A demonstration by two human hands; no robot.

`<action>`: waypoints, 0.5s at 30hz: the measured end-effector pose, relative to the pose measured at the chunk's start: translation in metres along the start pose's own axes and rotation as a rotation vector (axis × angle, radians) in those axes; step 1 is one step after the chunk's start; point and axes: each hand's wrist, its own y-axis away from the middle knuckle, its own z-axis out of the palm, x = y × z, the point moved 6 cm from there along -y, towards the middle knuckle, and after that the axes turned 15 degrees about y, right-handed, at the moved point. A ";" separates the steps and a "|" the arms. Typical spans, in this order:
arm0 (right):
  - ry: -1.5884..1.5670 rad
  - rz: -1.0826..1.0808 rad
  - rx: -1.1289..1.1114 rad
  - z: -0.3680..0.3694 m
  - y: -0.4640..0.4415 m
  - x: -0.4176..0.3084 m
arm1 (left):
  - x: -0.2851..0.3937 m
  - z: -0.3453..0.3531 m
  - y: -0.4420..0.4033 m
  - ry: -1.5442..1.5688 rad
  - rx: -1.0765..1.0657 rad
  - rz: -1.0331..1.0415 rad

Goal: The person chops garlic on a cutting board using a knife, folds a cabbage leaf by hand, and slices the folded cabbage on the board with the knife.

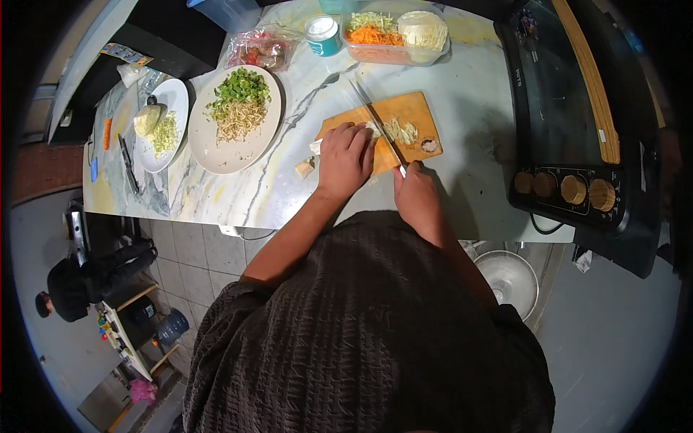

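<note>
My right hand [419, 196] is closed around the handle of a kitchen knife [380, 124], whose blade points away over the wooden cutting board [426, 108]. Curled over the board's left part, my left hand [346, 157] presses on a pale vegetable piece [315, 147]; only its end shows past the fingers, and its kind is unclear. Thin pale shreds [401, 131] lie right of the blade, near a small round slice [429, 146] at the board's corner. A pale chunk [304, 169] sits on the counter left of my left hand.
Left stand a plate [209, 155] of chopped greens and sprouts and a smaller plate [150, 163] with cabbage. A plastic container [372, 54] of shredded vegetables, a tub [322, 36] and a bag [260, 49] are behind. An oven [570, 189] stands right. Another person [72, 285] is far left.
</note>
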 end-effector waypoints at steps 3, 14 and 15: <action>0.021 0.032 -0.004 -0.003 0.008 0.004 | 0.000 -0.001 0.000 0.002 0.002 -0.011; 0.011 0.062 -0.004 -0.009 0.012 0.004 | -0.003 0.002 0.003 -0.008 0.003 0.035; 0.001 0.076 -0.020 -0.011 0.012 0.003 | -0.003 0.002 0.003 -0.007 -0.004 0.028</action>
